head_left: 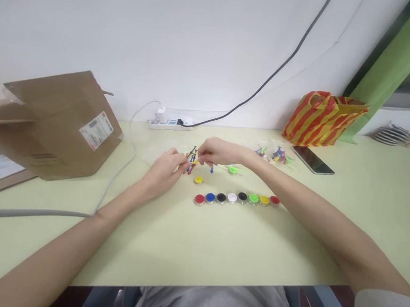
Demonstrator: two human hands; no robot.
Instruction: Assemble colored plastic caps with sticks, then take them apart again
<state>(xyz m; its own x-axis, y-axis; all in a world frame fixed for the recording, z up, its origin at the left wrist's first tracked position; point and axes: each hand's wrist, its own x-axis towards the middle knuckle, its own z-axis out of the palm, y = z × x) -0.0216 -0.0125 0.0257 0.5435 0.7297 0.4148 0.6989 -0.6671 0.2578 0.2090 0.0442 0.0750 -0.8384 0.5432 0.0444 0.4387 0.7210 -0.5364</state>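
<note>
My left hand [170,168] has its thumb and fingers drawn together at a cluster of small coloured plastic pieces [192,162], in black, blue, yellow and red. Clear, thin plastic [157,150] seems to lie behind that hand. Just right of the cluster, my right hand [217,152] is bent down in a pinch; its fingertips hide whatever is between them. A blue piece [211,169] shows below the right fingers. Nearer to me sits a round yellow-topped disc [198,180], and a green-topped disc [232,170] lies under the right wrist.
Several discs with coloured tops form a row, including a white one [231,198]. Bagged small pieces [279,154] and a phone [313,160] lie right. A striped bag [324,118], a power strip [172,124] and a cardboard box [58,127] stand behind and left; a grey cable [118,168] crosses the table.
</note>
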